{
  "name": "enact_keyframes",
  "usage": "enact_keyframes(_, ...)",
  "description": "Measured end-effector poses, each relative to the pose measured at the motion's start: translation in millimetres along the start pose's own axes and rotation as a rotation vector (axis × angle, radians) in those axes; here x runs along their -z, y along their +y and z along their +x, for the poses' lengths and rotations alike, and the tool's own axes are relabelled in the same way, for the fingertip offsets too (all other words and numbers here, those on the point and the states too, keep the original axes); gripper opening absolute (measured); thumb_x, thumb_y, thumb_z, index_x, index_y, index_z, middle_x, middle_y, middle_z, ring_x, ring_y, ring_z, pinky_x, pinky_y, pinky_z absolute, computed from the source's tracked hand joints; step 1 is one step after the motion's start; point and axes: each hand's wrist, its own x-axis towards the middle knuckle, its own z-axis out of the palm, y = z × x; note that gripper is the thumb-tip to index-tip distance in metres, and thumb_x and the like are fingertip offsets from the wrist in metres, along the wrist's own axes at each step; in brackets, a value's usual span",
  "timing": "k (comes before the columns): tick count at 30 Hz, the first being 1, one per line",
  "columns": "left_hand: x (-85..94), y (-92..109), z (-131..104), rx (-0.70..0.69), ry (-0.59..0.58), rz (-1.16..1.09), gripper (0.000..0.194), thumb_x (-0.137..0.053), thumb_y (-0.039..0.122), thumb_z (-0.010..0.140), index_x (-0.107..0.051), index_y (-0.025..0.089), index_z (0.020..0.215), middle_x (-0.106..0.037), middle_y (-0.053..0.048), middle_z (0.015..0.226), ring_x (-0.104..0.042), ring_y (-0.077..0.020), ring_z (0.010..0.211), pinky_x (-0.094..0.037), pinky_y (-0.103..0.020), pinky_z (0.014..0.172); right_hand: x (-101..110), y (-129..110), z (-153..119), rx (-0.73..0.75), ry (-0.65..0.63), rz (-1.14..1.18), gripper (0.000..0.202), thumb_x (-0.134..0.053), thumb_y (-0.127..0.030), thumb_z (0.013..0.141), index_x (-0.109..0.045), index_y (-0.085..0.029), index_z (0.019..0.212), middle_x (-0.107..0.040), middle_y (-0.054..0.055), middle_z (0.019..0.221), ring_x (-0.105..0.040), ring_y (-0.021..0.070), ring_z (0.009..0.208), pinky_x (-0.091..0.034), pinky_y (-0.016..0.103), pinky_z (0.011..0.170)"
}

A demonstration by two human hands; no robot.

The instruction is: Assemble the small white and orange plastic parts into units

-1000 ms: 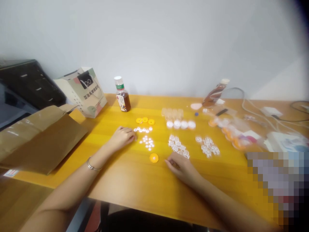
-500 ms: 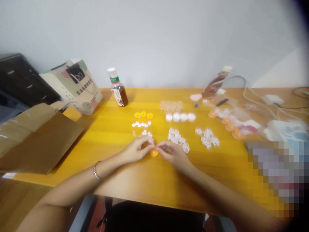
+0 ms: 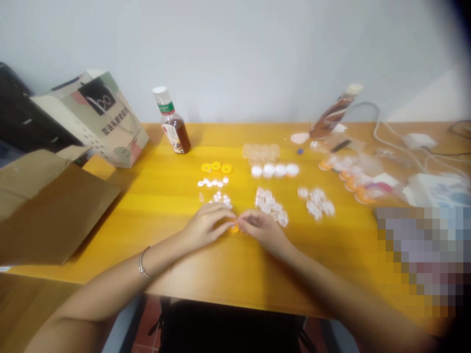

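Note:
My left hand (image 3: 205,226) and my right hand (image 3: 264,230) meet fingertip to fingertip on the yellow table (image 3: 176,206). Between them lies a small orange disc (image 3: 234,228), mostly hidden by the pinched fingers of both hands. Just beyond my left hand sit small white round pieces (image 3: 221,198), and further back three yellow discs (image 3: 216,167) form a row. White lattice pieces (image 3: 270,206) lie just beyond my right hand. A bracelet is on my left wrist.
A second pile of lattice pieces (image 3: 318,203), a row of white caps (image 3: 274,170) and clear cups (image 3: 261,151) lie further back. A tea bottle (image 3: 171,122), a paper bag (image 3: 99,115), brown cardboard (image 3: 47,206), bagged orange parts (image 3: 353,179) and cables (image 3: 390,139) surround them.
My left hand came from the small white pieces and my right hand from beside the lattice pieces; both closed in on the orange disc. The view has tilted down slightly.

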Motion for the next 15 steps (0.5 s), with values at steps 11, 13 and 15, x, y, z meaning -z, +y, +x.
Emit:
enact_keyframes(11, -2.2, -0.9, -2.4, -0.144, 0.060, 0.193, 0.011, -0.054, 0.022, 0.082, -0.061, 0.019, 0.091, -0.064, -0.003, 0.087, -0.056, -0.0132, 0.081, -0.041, -0.028, 0.073, 0.8, 4.5, 1.1, -0.023, -0.055, 0.003, 0.012, -0.059, -0.027, 0.071, -0.060, -0.016, 0.066, -0.054, -0.005, 0.055, -0.049, 0.0075, 0.052, -0.040, 0.022, 0.056)
enact_keyframes(13, -1.2, -1.3, -2.5, -0.144, 0.060, 0.193, 0.011, -0.054, 0.022, 0.082, -0.061, 0.019, 0.090, -0.064, -0.003, 0.087, -0.057, -0.0129, 0.081, -0.041, -0.027, 0.073, 1.9, 3.5, -0.3, -0.009, -0.049, -0.027, 0.012, -0.058, -0.027, 0.072, -0.060, -0.016, 0.067, -0.056, -0.004, 0.056, -0.051, 0.0084, 0.053, -0.042, 0.023, 0.058)
enact_keyframes(15, 0.1, -2.0, -2.8, -0.135, 0.048, 0.196, 0.010, -0.055, 0.022, 0.082, -0.061, 0.019, 0.089, -0.065, -0.003, 0.088, -0.057, -0.0127, 0.080, -0.041, -0.027, 0.072, 3.9, 4.1, -2.3, 0.030, -0.016, -0.070, 0.012, -0.057, -0.028, 0.073, -0.060, -0.017, 0.071, -0.060, -0.002, 0.062, -0.055, 0.0101, 0.058, -0.045, 0.024, 0.061)
